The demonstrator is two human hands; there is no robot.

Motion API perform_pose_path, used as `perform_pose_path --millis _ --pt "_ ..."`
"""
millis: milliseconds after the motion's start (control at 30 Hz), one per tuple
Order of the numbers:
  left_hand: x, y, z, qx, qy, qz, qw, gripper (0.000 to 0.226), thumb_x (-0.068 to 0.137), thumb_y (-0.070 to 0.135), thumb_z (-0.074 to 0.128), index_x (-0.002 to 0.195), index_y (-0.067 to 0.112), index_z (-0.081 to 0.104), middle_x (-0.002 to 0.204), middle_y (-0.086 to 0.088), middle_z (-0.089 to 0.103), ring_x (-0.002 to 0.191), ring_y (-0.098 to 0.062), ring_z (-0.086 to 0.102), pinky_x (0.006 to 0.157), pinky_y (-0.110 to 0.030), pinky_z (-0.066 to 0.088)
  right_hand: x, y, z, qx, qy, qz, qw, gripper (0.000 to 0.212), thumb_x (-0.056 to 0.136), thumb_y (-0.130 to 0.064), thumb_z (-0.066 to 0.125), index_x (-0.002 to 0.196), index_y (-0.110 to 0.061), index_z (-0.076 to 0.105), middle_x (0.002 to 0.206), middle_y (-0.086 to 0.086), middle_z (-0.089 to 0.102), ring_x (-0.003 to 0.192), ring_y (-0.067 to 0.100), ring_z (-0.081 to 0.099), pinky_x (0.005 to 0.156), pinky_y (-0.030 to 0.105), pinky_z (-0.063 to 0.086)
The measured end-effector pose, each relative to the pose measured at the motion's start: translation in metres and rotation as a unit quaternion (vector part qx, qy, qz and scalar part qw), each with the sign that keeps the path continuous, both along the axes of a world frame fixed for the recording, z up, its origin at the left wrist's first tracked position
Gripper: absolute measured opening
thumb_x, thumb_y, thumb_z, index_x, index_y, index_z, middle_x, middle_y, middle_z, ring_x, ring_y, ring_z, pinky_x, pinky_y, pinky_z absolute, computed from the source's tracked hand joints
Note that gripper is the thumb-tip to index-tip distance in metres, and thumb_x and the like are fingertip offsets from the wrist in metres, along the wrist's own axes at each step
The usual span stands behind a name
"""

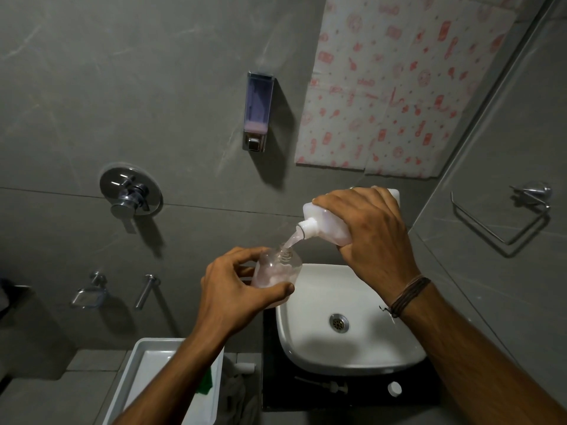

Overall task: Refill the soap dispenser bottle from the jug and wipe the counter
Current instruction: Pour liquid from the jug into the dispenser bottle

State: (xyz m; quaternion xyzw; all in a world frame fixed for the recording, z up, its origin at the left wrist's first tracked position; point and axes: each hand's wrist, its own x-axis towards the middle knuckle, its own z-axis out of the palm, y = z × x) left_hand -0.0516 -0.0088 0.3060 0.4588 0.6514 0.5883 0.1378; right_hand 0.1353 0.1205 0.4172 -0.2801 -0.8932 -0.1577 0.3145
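Two hands are working: your left hand (233,286) is gripping the clear bottle (277,268) over the left rim of the sink (283,332), and your right hand (368,231) is holding the white jug (325,220) tilted, spout just above the bottle mouth. Pink soap (291,240) is streaming into the bottle; pump (325,386) and cap (394,388) are lying on the counter (362,397).

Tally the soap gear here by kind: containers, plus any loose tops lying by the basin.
Clear bottle: 1
White jug: 1
Wall dispenser: 1
Loose tops: 2, the pump and the cap
Total: 5
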Motion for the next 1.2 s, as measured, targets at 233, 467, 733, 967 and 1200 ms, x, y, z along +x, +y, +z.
perform_pose_path --millis 233,467,733,967,1200 --pt "0.0021 -0.0001 -0.0001 0.004 0.002 0.001 1.000 0.064 0.048 0.056 0.098 0.108 0.048 0.077 0.103 0.025 0.077 0.096 0.012 0.070 0.070 -0.007 0.058 0.0021 0.0001 0.0017 0.000 -0.002 -0.001 1.000 0.054 0.075 -0.012 0.085 0.125 -0.027 0.068 0.118 -0.004 0.073 0.110 0.027 0.065 0.105 0.050 0.045" --pt "0.0043 -0.0008 -0.0002 -0.001 -0.001 0.009 1.000 0.063 0.047 0.055 0.099 0.107 0.045 0.080 0.102 0.023 0.078 0.091 0.004 0.074 0.074 -0.017 0.063 0.0030 -0.0002 0.0035 0.001 -0.003 -0.001 1.000 0.056 0.074 -0.010 0.085 0.124 -0.026 0.068 0.117 -0.004 0.073 0.110 0.027 0.065 0.105 0.052 0.045" --pt "0.0064 -0.0025 -0.0003 -0.003 -0.007 0.010 1.000 0.064 0.050 0.047 0.103 0.109 0.038 0.081 0.103 0.022 0.078 0.094 0.010 0.071 0.069 -0.010 0.059 0.0046 -0.0016 0.0032 0.002 -0.002 -0.002 1.000 0.051 0.078 -0.011 0.081 0.124 -0.030 0.068 0.117 -0.008 0.072 0.110 0.025 0.064 0.105 0.049 0.044" --pt "0.0077 -0.0041 0.0026 -0.004 -0.016 -0.001 1.000 0.070 0.047 0.059 0.095 0.111 0.036 0.080 0.104 0.021 0.078 0.095 0.011 0.070 0.071 -0.014 0.061 0.0058 -0.0018 0.0035 0.004 -0.002 -0.004 1.000 0.053 0.077 -0.010 0.083 0.124 -0.030 0.067 0.118 -0.007 0.072 0.111 0.025 0.064 0.104 0.050 0.044" --pt "0.0052 -0.0038 0.0005 -0.007 -0.016 -0.007 1.000 0.069 0.048 0.057 0.097 0.112 0.038 0.079 0.106 0.022 0.077 0.095 0.013 0.069 0.070 -0.011 0.060 0.0053 -0.0037 0.0029 0.002 -0.007 -0.010 1.000 0.057 0.074 -0.009 0.085 0.124 -0.028 0.067 0.119 -0.006 0.072 0.112 0.026 0.064 0.105 0.051 0.044"
